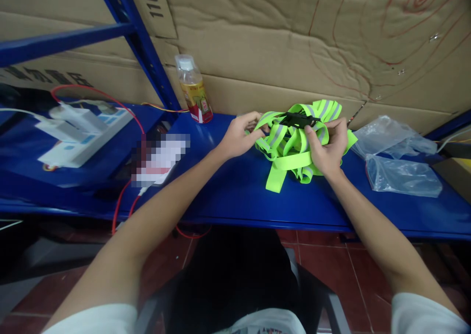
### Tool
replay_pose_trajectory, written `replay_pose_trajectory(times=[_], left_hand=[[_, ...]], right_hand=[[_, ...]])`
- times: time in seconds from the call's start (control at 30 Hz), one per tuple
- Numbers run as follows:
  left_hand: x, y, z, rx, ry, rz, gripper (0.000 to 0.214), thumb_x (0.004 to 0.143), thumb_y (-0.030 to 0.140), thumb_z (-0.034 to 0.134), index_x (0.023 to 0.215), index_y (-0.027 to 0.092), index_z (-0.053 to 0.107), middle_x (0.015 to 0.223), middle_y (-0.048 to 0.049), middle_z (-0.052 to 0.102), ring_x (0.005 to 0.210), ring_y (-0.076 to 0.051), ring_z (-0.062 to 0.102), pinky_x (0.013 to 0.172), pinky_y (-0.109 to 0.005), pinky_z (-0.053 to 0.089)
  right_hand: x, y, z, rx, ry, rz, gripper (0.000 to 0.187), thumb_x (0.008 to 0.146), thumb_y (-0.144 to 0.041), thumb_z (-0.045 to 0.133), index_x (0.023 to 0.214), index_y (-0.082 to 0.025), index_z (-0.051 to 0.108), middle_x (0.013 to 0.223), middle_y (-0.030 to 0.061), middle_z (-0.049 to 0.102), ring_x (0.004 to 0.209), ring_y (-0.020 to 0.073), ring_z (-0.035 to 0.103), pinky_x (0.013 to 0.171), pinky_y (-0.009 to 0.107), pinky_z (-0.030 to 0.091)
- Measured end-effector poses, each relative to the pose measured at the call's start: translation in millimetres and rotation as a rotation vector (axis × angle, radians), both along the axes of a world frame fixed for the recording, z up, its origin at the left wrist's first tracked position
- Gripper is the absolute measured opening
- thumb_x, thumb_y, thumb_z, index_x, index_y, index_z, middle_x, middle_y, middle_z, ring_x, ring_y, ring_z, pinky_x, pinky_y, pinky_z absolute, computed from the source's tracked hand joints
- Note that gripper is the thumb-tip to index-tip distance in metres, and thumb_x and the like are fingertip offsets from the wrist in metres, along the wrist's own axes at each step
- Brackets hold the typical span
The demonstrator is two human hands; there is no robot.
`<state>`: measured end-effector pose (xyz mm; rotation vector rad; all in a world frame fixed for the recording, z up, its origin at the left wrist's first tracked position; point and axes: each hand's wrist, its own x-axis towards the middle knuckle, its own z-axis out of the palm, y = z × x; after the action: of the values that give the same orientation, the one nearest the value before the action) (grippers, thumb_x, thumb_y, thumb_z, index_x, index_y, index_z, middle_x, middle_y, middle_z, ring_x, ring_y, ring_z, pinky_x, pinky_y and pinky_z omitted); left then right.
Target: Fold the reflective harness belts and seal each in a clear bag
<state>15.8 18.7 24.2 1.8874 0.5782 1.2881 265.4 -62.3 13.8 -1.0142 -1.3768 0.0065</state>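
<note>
A bundle of neon-yellow reflective straps (294, 161) with grey stripes lies loosely heaped on the blue shelf. My left hand (243, 134) pinches a strap at the left side of the bundle. On the right, my right hand (329, 145) grips the straps near a black plastic buckle (300, 120), with the thumb just below the buckle. Some fingers of both hands are hidden behind the straps. One loose strap end hangs toward the front of the shelf.
A drink bottle (195, 91) stands at the back against the cardboard. To the left are a white power strip (88, 135) with red cables and a blurred-out phone-like item (162, 160). Clear plastic bags (403, 174) lie on the right. The shelf's front edge (257, 222) is near me.
</note>
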Motion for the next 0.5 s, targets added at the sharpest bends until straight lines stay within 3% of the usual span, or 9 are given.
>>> replay_pose_trajectory(times=[0.03, 0.1, 0.27, 0.37, 0.5], left_hand=[[0.3, 1.6, -0.6, -0.023, -0.019, -0.025, 0.011, 0.084, 0.030, 0.075, 0.090, 0.021, 0.071, 0.091, -0.0036, 0.078, 0.081, -0.019, 0.075, 0.075, -0.032, 0.058], [0.5, 6.3, -2.2, -0.066, -0.122, 0.054, 0.017, 0.085, 0.033, 0.080, 0.094, 0.021, 0.070, 0.089, -0.0033, 0.078, 0.077, -0.018, 0.074, 0.072, -0.031, 0.058], [-1.2, 18.5, -8.2, -0.166, -0.154, 0.236, 0.034, 0.072, 0.039, 0.098, 0.083, 0.018, 0.074, 0.076, -0.0050, 0.076, 0.067, -0.016, 0.072, 0.062, -0.027, 0.056], [-2.4, 19.1, -11.9, -0.219, -0.048, 0.183, 0.041, 0.067, 0.046, 0.102, 0.080, 0.017, 0.077, 0.071, -0.0067, 0.077, 0.060, -0.017, 0.071, 0.055, -0.028, 0.056], [-0.4, 13.9, -11.1, -0.254, -0.029, 0.048, 0.047, 0.067, 0.058, 0.100, 0.075, 0.018, 0.077, 0.071, -0.0059, 0.077, 0.061, -0.019, 0.073, 0.056, -0.030, 0.060]], right_hand=[[1.0, 1.2, 1.6, -0.012, 0.013, 0.003, 0.037, 0.090, -0.055, 0.086, 0.099, -0.030, 0.060, 0.087, 0.0026, 0.067, 0.084, 0.0254, 0.071, 0.073, 0.043, 0.057], [2.9, 3.3, 4.2, -0.054, 0.031, 0.002, 0.040, 0.087, -0.057, 0.088, 0.098, -0.030, 0.062, 0.081, 0.0004, 0.064, 0.075, 0.0223, 0.068, 0.067, 0.040, 0.055], [7.4, 8.6, 5.3, -0.093, 0.047, -0.073, 0.042, 0.082, -0.062, 0.090, 0.100, -0.029, 0.071, 0.086, 0.0006, 0.071, 0.076, 0.0216, 0.068, 0.069, 0.039, 0.057], [11.9, 12.9, 3.1, -0.121, 0.095, -0.079, 0.041, 0.084, -0.065, 0.087, 0.094, -0.027, 0.074, 0.088, 0.0014, 0.074, 0.081, 0.0232, 0.070, 0.073, 0.039, 0.059], [18.7, 18.0, 0.2, -0.153, 0.229, -0.062, 0.043, 0.078, -0.065, 0.092, 0.086, -0.026, 0.074, 0.079, 0.0008, 0.072, 0.071, 0.0215, 0.067, 0.066, 0.037, 0.057]])
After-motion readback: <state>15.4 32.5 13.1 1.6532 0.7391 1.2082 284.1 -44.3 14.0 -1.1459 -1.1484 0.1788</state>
